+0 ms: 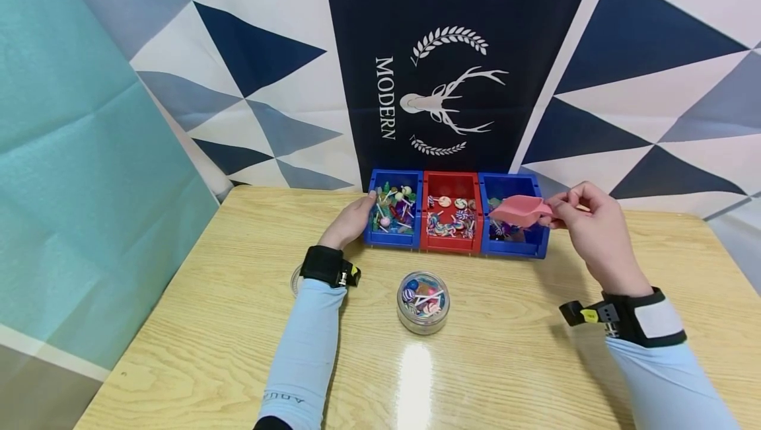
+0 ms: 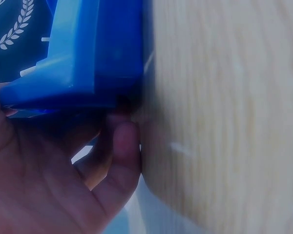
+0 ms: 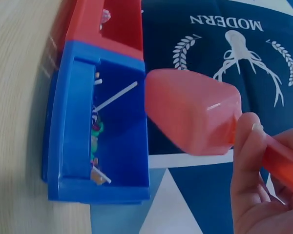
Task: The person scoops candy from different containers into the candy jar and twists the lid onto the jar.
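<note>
My right hand (image 1: 600, 235) pinches the handle of a pink scoop (image 1: 520, 211). The scoop is above the right blue bin (image 1: 538, 245), which has small candies and lollipops in it. In the right wrist view the scoop (image 3: 193, 112) shows its underside, so whatever it carries is hidden. My left hand (image 1: 349, 222) grips the outer side of the left blue bin (image 1: 392, 240), thumb at the rim. The left wrist view shows curled fingers (image 2: 124, 146) low beside that bin, near the table. Between the blue bins sits a red bin (image 1: 450, 245) with lollipops.
A round clear jar (image 1: 423, 321) with assorted candies stands on the wooden table (image 1: 487, 364) in front of the bins. A clear round lid (image 1: 294, 279) lies partly under the left wrist. Behind the bins rises a patterned backdrop (image 1: 285, 40).
</note>
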`<action>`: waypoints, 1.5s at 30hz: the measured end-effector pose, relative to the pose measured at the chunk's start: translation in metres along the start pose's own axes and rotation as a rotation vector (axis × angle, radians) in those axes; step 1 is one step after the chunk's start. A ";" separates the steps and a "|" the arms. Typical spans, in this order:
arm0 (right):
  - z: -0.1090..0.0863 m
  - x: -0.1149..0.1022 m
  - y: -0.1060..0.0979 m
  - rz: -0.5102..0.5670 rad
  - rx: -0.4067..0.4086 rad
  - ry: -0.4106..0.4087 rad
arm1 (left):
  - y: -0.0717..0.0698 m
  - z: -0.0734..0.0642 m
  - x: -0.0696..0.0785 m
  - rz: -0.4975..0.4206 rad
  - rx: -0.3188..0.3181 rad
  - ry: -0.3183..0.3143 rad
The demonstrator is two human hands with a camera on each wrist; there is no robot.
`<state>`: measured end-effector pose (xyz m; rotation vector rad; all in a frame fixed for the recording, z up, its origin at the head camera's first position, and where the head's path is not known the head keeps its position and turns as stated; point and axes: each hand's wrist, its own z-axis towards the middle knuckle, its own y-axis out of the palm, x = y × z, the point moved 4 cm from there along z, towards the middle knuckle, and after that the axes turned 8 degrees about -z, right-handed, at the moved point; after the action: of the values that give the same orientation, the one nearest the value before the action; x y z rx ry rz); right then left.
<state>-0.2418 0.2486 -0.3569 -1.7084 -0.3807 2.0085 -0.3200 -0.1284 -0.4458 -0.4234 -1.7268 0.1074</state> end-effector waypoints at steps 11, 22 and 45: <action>0.005 0.013 0.017 -0.175 -0.172 0.006 | 0.000 0.001 -0.002 0.029 0.004 -0.024; 0.002 0.017 0.029 -0.355 -0.451 -0.054 | 0.002 -0.001 0.000 0.022 0.004 -0.019; 0.006 0.040 0.041 -0.530 -0.378 -0.197 | 0.003 -0.003 0.007 0.093 0.044 -0.001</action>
<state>-0.2593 0.2353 -0.4096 -1.4032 -1.2074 1.7754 -0.3179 -0.1238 -0.4395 -0.4713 -1.7025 0.2118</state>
